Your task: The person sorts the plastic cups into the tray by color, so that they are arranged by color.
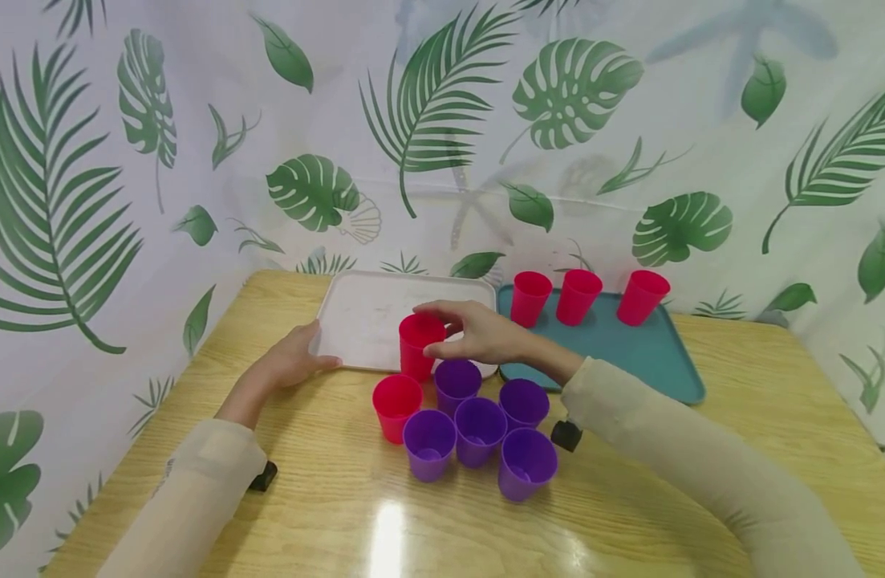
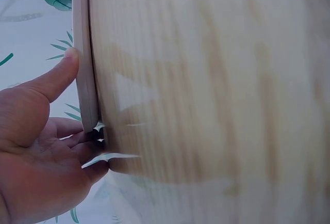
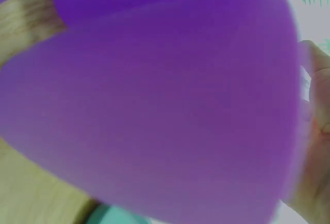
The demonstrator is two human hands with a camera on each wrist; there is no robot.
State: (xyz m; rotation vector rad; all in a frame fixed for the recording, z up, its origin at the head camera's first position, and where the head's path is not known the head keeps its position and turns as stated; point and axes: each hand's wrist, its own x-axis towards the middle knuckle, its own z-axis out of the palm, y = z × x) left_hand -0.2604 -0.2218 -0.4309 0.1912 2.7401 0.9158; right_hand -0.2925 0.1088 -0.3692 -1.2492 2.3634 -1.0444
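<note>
My right hand (image 1: 478, 331) grips a red cup (image 1: 416, 361) by its upper part, over the near edge of a white tray (image 1: 370, 321). At that tray's near left corner is my left hand (image 1: 296, 357). In the left wrist view the tray's edge (image 2: 85, 79) lies between the thumb and fingers of the left hand (image 2: 46, 146). Another red cup (image 1: 395, 416) stands on the table, beside several purple cups (image 1: 480, 437) grouped mouth up. One purple cup (image 3: 170, 100) fills most of the right wrist view and hides much of the right hand (image 3: 317, 136).
A teal tray (image 1: 615, 349) lies to the right of the white one, with three red cups (image 1: 578, 299) upright along its far side. Everything rests on a wooden table (image 1: 305, 498). Leaf-printed cloth (image 1: 442, 120) hangs behind and at the left.
</note>
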